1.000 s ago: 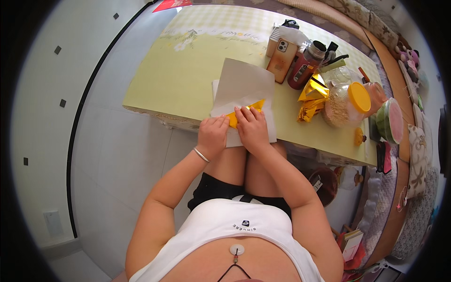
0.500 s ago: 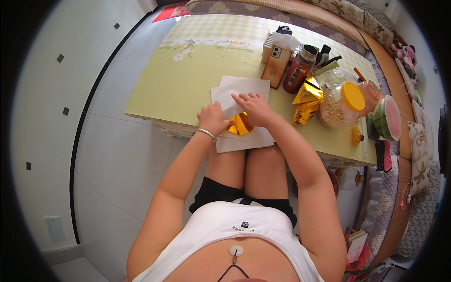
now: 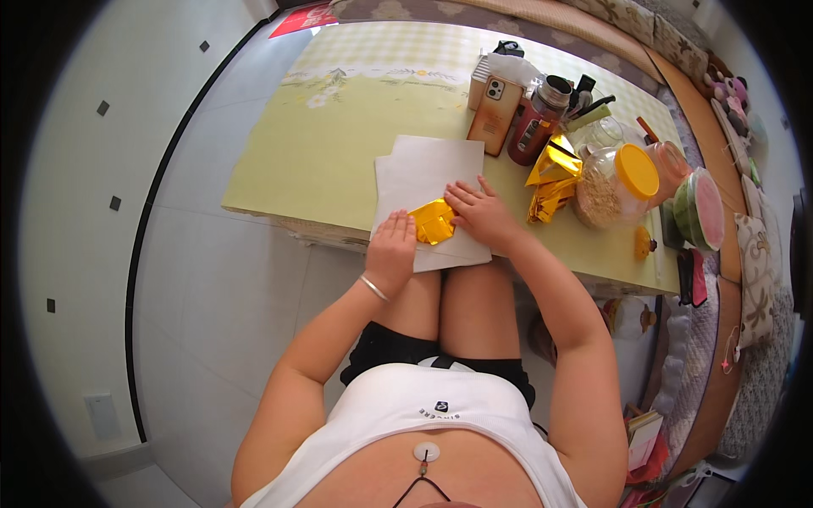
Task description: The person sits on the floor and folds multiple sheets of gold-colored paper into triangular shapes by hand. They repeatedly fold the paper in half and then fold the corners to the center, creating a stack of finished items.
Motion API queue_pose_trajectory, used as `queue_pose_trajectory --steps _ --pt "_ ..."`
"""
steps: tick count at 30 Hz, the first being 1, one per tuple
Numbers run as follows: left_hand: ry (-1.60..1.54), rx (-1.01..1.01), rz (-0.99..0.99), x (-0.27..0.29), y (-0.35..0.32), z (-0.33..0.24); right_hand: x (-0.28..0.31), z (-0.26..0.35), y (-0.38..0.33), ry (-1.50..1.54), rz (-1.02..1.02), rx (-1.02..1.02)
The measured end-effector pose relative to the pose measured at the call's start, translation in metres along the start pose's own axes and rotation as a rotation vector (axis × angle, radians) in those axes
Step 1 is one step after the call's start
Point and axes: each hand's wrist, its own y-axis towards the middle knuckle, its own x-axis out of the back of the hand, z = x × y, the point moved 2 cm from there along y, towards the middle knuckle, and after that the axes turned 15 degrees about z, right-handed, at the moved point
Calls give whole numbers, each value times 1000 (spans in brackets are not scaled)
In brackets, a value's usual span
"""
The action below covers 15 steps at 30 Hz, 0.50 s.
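A folded piece of gold foil paper (image 3: 434,223) lies between my hands, on white paper sheets (image 3: 439,165) at the table's near edge. My left hand (image 3: 392,252) rests flat along the foil's left edge, its fingers stretched out and side by side. From the right, my right hand (image 3: 484,217) touches the other edge, palm down with its fingers out. Both hands lie partly over the white sheets. Further right stands more folded gold foil (image 3: 555,173), apart from my hands.
On the table (image 3: 296,161), a phone (image 3: 494,117) leans upright beside a dark red flask (image 3: 533,131). To the right are a yellow-lidded jar (image 3: 605,190) with pale contents and a cut watermelon (image 3: 699,210). A small yellow object (image 3: 644,243) sits near the right front edge.
The hands have moved apart and lowered to the foil's two sides. More of the foil shows now, and it looks flatter. The right hand has shifted right.
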Motion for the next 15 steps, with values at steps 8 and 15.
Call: queue_pose_trajectory --steps 8,15 --pt "-45 17 -28 15 -14 20 4 -4 -13 194 45 -56" --pt "-226 57 -56 18 6 36 19 -3 -5 294 -104 -25"
